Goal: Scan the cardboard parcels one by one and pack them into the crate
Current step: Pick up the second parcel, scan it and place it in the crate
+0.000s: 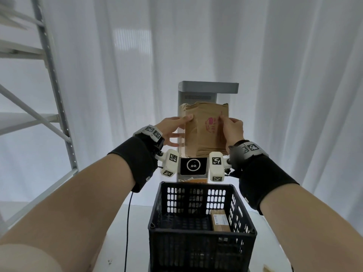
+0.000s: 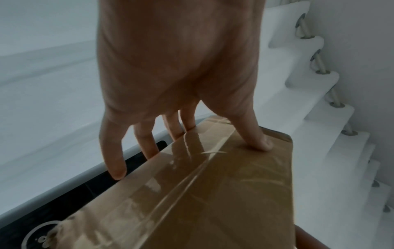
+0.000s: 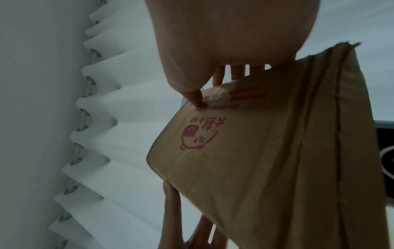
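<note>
A flat brown cardboard parcel point(image 1: 206, 129) with a pink printed cartoon is held upright in front of the grey scanner stand point(image 1: 208, 89). My left hand point(image 1: 172, 130) grips its left edge, thumb on the near face point(image 2: 262, 141) and fingers behind. My right hand point(image 1: 231, 128) pinches the right edge, thumb tip on the print point(image 3: 194, 97), fingers behind. The parcel point(image 2: 213, 193) point(image 3: 266, 160) is wrapped in glossy tape. Below stands the black plastic crate point(image 1: 200, 230), with one labelled cardboard parcel point(image 1: 220, 220) lying at its right side.
The scanner's black screen with a white ring point(image 1: 193, 165) sits just under the held parcel. A metal shelving frame point(image 1: 55, 91) stands at the left. White curtains point(image 1: 294, 75) hang behind. A black cable point(image 1: 128, 216) runs down the white table beside the crate.
</note>
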Available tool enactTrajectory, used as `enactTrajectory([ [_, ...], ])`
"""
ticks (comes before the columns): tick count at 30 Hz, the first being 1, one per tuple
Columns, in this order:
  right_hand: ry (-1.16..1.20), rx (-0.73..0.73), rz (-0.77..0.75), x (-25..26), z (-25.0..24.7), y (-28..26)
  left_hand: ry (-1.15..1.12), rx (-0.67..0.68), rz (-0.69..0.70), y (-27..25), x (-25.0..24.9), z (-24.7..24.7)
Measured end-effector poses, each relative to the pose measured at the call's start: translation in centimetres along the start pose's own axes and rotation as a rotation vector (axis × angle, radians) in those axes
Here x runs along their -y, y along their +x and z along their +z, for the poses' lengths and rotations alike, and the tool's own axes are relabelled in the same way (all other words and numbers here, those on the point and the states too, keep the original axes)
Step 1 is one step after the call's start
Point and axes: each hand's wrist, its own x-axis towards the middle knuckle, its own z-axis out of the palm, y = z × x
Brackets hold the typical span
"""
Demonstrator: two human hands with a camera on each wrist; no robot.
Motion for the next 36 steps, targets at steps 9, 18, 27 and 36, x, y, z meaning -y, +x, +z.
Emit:
enactTrajectory([
  [9, -0.103, 0.031, -0.073, 0.1, -0.2, -1.7, -0.05, 0.02, 0.089, -0.3, 1.0, 0.3],
  [18, -0.122, 0.117, -0.039, 0.5, 0.2, -3.4, -0.064, -0.038, 0.123, -0.5, 1.4, 0.2],
  [27, -0.08, 0.171, 0.076, 1.2, -0.1, -4.7, -0.082, -0.067, 0.158, -0.8, 0.8, -0.3],
  [36, -0.051, 0.167, 0.04, 1.4, -0.2, -4.7, -0.172, -0.035, 0.153, -1.3, 0.8, 0.1],
])
